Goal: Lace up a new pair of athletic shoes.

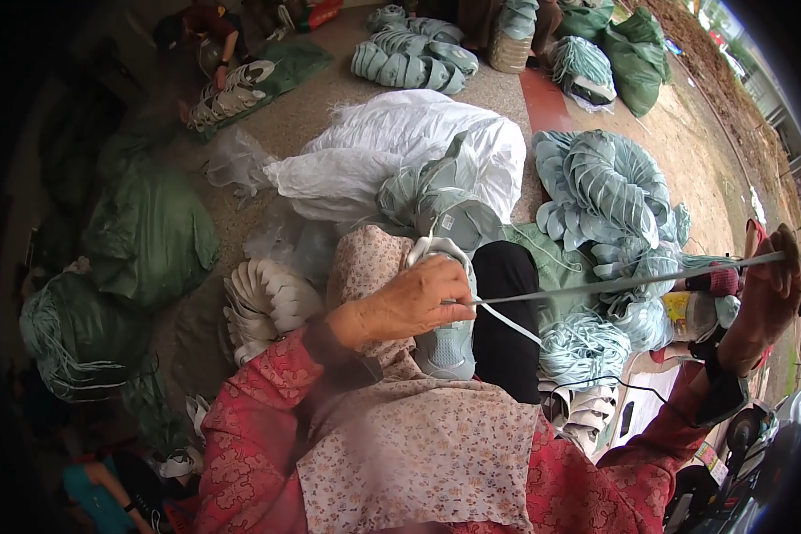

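A pale grey-green shoe upper (445, 351) with a whitish lining lies on my lap, between a floral cloth over one leg and black cloth over the other. My left hand (409, 303) is closed on it, thumb and fingers pinched near its lacing; exactly what lies under the fingertips is hidden. A light shoelace (623, 287) stretches taut from there to the far right. My right hand (768, 298), raised at the right edge, grips its other end. Another lace end (512, 324) hangs in a loose curve beside the upper.
Beyond my knees are more grey-green uppers (458, 214) and a white sack (400, 142). Stacked uppers (605, 182) and a lace bundle (585, 349) sit to the right. White uppers (271, 298) and green sacks (147, 236) lie left. Another person (206, 40) works at the far left.
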A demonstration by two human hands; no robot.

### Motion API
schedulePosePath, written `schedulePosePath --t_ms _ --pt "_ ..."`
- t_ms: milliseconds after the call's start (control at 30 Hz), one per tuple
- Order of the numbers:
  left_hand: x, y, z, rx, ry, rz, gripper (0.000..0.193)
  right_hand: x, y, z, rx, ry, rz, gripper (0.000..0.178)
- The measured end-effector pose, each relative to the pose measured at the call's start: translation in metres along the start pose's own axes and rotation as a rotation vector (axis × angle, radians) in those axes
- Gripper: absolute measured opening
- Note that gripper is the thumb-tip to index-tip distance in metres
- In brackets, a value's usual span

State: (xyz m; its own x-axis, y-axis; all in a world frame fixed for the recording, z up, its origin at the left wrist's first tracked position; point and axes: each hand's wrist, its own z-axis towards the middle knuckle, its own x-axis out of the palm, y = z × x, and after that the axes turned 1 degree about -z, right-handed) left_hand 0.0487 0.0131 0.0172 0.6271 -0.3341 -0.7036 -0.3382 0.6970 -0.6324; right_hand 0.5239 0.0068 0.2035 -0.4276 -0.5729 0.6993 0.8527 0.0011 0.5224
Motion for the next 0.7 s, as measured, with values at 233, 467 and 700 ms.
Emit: schedulePosePath --t_ms 233,467,700 --pt "-0.089 -0.059 -0.038 -0.310 -0.224 -1.086 0.027 -0.012 -0.155 -0.005 0.142 -0.243 -0.923 0.043" --pt "-0.165 -0.047 -0.127 -0.093 -0.856 -1.272 0.033 -0.042 -0.291 -0.045 0.534 0.231 -1.583 0.027" --pt "-0.170 -0.014 -0.209 -0.066 -0.949 -1.400 0.026 -0.032 -0.263 -0.033 0.783 -0.129 -0.907 0.024"
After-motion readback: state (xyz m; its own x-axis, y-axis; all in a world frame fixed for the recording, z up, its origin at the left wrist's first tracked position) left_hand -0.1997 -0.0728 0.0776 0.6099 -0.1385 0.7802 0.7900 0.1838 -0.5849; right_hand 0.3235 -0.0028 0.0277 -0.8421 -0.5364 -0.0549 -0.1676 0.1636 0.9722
